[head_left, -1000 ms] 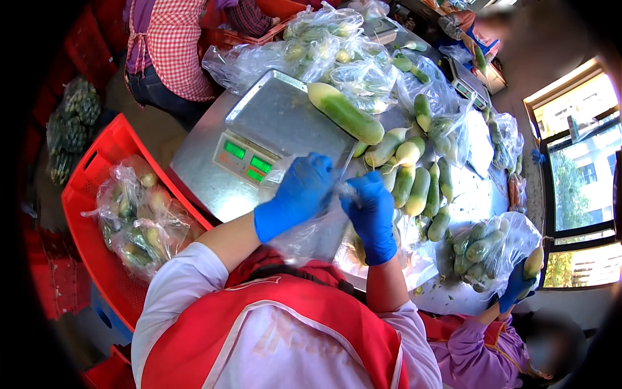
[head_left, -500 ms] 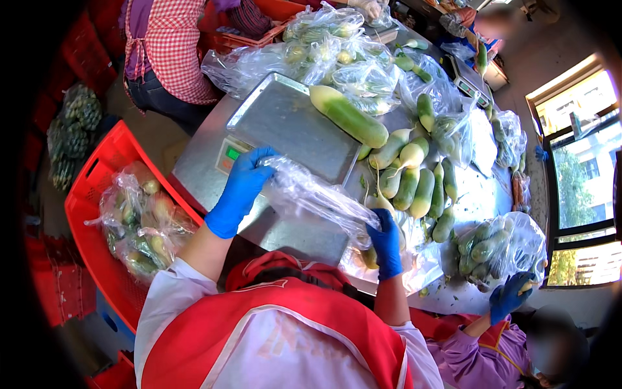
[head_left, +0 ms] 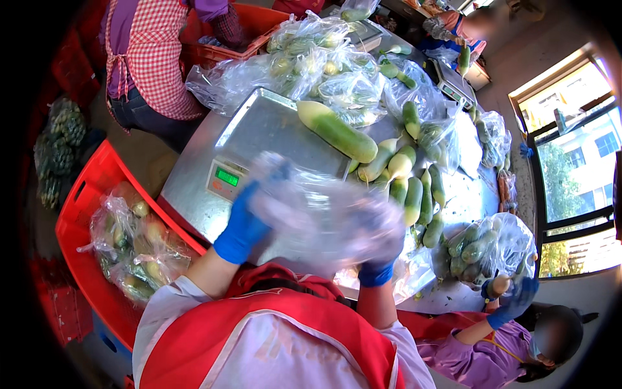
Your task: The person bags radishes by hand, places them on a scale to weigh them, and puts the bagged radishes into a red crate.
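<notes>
Between my hands a clear plastic bag (head_left: 317, 211) is stretched sideways, smeared by motion. My left hand (head_left: 243, 227), in a blue glove, is closed on the bag's left end. My right hand (head_left: 378, 270), also blue-gloved, grips its right end; the film covers and blurs its fingers. Just beyond is a scale with a metal tray (head_left: 259, 133) and a lit green display (head_left: 227, 177). One large green-and-white radish (head_left: 337, 133) lies across the tray's right side. Several smaller radishes (head_left: 413, 200) are heaped to the right of it.
A red crate (head_left: 81, 243) with bagged radishes (head_left: 133, 249) stands at my left. Filled bags (head_left: 324, 61) are piled at the table's far side, another bag (head_left: 492, 243) at right. One co-worker (head_left: 152, 58) stands far left; another's gloved hand (head_left: 515, 301) is near right.
The bag has gone from a gathered strip to a wider, spread sheet between my hands. My right hand is now behind the film. The view has shifted slightly.
</notes>
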Available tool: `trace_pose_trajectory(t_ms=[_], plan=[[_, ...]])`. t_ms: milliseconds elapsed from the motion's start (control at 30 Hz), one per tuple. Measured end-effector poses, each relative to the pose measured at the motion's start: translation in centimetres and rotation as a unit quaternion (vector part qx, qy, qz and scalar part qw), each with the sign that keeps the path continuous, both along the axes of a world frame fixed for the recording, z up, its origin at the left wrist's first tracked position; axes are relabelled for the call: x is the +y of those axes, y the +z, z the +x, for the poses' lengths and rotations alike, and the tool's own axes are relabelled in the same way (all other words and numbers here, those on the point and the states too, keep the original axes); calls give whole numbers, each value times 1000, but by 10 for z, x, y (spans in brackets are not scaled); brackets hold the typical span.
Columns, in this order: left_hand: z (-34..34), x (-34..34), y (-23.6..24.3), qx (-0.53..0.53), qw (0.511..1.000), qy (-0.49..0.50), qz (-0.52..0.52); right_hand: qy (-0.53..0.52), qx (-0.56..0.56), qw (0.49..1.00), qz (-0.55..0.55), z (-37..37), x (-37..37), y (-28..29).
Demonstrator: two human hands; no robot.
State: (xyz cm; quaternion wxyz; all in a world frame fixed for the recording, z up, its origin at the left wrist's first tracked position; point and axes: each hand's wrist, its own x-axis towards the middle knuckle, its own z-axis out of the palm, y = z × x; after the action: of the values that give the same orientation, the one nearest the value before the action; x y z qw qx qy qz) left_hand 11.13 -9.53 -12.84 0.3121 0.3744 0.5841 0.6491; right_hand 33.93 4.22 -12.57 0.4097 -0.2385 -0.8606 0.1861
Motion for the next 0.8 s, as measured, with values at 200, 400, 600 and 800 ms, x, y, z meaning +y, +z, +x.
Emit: trace_pose_trajectory(t_ms=[200, 400, 600, 800], plan=[[54, 29, -33, -641, 742, -193, 31, 104, 525, 671, -514, -14, 54, -37], [8, 64, -49, -741, 645, -152, 103, 118, 535, 597, -586, -24, 42, -46], [-12, 89, -58, -718, 669, -115, 156, 53, 544, 559, -624, -31, 48, -51], [-48, 112, -49, -637, 711, -124, 271, 168, 617, 507, -578, -41, 51, -54]])
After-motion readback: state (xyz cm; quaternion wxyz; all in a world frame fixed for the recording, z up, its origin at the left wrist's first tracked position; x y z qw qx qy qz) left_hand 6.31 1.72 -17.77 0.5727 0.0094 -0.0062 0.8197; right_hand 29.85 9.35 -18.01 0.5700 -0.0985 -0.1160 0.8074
